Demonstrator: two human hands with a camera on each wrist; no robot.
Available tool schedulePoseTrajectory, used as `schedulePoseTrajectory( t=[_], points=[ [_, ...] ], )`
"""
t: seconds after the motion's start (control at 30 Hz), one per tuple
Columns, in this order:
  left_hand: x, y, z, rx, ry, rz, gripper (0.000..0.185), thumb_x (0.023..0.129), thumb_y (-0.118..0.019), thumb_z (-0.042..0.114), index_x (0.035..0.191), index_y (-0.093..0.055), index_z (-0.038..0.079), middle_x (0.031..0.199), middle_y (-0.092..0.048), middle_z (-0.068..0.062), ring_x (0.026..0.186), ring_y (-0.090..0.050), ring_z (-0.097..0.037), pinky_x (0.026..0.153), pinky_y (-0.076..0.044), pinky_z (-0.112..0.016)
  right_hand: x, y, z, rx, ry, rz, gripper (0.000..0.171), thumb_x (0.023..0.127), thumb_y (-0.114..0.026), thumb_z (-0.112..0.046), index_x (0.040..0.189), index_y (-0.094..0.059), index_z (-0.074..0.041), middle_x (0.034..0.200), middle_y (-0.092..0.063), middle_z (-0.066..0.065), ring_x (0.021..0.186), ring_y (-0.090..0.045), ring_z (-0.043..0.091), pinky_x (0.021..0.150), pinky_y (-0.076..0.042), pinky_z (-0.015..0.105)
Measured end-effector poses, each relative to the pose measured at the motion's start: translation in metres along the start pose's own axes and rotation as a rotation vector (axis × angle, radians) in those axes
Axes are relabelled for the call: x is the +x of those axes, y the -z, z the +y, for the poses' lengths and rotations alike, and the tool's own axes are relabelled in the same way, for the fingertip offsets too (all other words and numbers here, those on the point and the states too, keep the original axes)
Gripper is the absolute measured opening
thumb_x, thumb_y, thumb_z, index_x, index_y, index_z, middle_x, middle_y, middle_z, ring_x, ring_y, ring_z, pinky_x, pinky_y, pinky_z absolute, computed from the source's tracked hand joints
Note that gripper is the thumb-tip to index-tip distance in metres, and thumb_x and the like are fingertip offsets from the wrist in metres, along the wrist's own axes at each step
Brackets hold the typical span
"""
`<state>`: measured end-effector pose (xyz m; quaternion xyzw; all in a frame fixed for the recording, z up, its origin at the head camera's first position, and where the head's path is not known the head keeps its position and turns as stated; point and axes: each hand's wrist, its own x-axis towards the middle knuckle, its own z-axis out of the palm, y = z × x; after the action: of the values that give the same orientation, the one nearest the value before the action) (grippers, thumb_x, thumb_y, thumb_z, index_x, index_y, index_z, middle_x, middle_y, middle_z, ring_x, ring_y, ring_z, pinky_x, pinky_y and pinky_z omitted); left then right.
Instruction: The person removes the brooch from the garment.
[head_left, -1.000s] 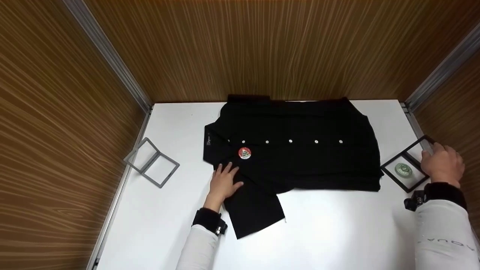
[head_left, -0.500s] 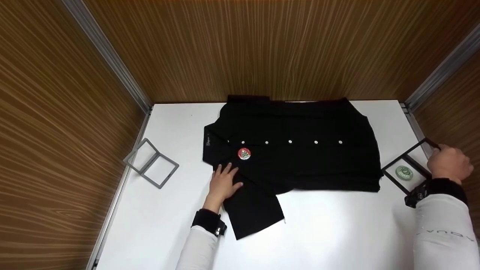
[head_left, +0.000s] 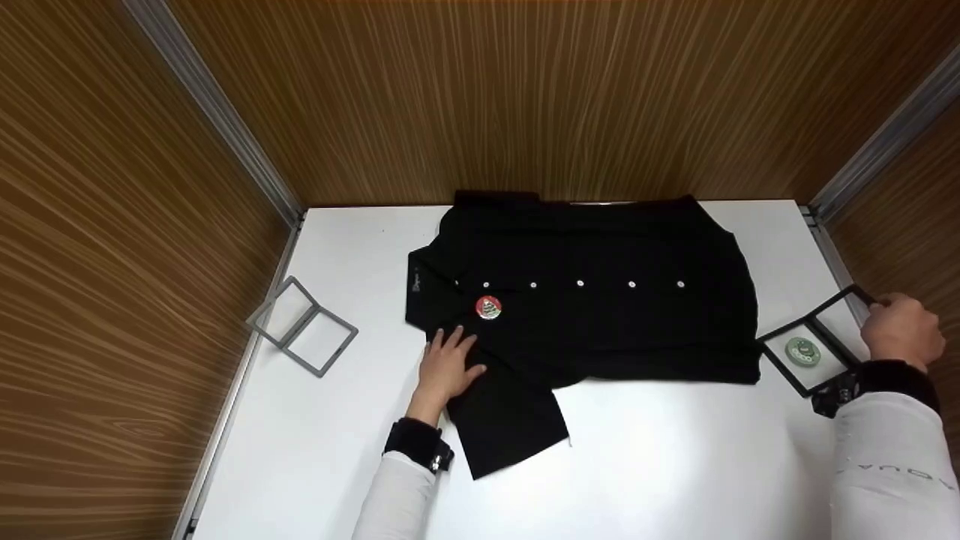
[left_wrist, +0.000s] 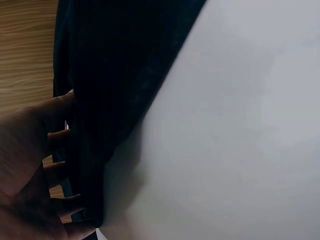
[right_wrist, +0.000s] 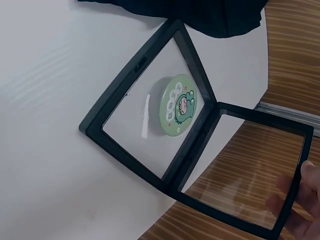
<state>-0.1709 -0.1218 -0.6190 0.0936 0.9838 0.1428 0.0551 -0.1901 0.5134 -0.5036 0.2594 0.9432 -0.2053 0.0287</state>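
A black short-sleeved shirt [head_left: 622,330] lies spread on the white table, its white buttons in a row. A round red badge with a Christmas tree [head_left: 488,307] sits on its chest. My left hand [head_left: 446,369] rests on the shirt near the shoulder, fingers spread and straight. At the right, my right hand [head_left: 904,330] pinches the outer edge of a black hinged display frame [right_wrist: 128,157], which stands unfolded. A round green badge with a cartoon figure [right_wrist: 178,105] is held in the clear film of its other half. That half is close over the table beside the shirt's hem.
A grey hinged display frame [head_left: 300,326] stands unfolded at the left, leaning over the table's left edge. Wood-grain panels [head_left: 525,97] wall the table at the back and both sides. Metal rails [head_left: 885,135] run along the corners.
My right hand has moved slightly right, and the black frame with the green badge has shifted and turned a little towards me. The left hand and shirt have stayed put.
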Motion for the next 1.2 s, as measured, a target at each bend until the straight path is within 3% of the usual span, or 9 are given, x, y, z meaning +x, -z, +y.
schedulePoseTrajectory(
  t=[0.17, 0.4, 0.67, 1.1, 1.2],
  points=[
    [0.000, 0.000, -0.002, 0.000, -0.005, -0.003, 0.062, 0.089, -0.067, 0.048, 0.141, -0.054, 0.017, 0.152, -0.039, -0.012, 0.138, -0.031, -0.044, 0.108, -0.031, -0.060, -0.004, 0.002, 0.006, 0.118, -0.032, 0.010, 0.045, 0.101, -0.038, -0.019, 0.139, -0.047, 0.003, 0.137, -0.039, 0.038, 0.124, -0.036, 0.058, 0.091, -0.038, 0.063],
    [0.002, 0.002, -0.007, -0.027, 0.020, -0.024, 0.063, 0.090, -0.067, 0.048, 0.142, -0.053, 0.018, 0.154, -0.037, -0.010, 0.140, -0.028, -0.044, 0.109, -0.027, -0.061, -0.007, -0.001, 0.001, 0.271, -0.098, 0.112, 0.042, 0.099, -0.044, -0.017, 0.137, -0.051, -0.001, 0.138, -0.047, 0.026, 0.131, -0.038, 0.047, 0.106, -0.032, 0.053],
    [0.000, 0.002, -0.009, -0.022, 0.015, -0.027, 0.063, 0.089, -0.068, 0.049, 0.142, -0.053, 0.018, 0.154, -0.037, -0.010, 0.140, -0.028, -0.044, 0.109, -0.028, -0.061, -0.005, -0.006, -0.002, 0.328, -0.135, 0.180, 0.041, 0.097, -0.048, -0.017, 0.135, -0.054, -0.004, 0.139, -0.048, 0.018, 0.135, -0.038, 0.039, 0.112, -0.029, 0.043],
    [-0.001, 0.003, -0.007, -0.013, 0.010, -0.008, 0.062, 0.089, -0.068, 0.047, 0.141, -0.054, 0.016, 0.152, -0.039, -0.012, 0.139, -0.029, -0.045, 0.108, -0.029, -0.061, -0.012, -0.015, -0.003, 0.376, -0.133, 0.247, 0.037, 0.096, -0.052, -0.015, 0.130, -0.059, -0.003, 0.137, -0.051, 0.018, 0.137, -0.035, 0.038, 0.113, -0.026, 0.037],
    [-0.001, 0.002, -0.008, -0.024, 0.007, -0.008, 0.062, 0.089, -0.069, 0.046, 0.141, -0.054, 0.016, 0.152, -0.039, -0.013, 0.139, -0.029, -0.046, 0.108, -0.029, -0.061, -0.013, -0.020, 0.000, 0.405, -0.152, 0.221, 0.036, 0.096, -0.055, -0.017, 0.130, -0.060, -0.004, 0.139, -0.051, 0.017, 0.138, -0.033, 0.036, 0.114, -0.024, 0.035]
  ],
)
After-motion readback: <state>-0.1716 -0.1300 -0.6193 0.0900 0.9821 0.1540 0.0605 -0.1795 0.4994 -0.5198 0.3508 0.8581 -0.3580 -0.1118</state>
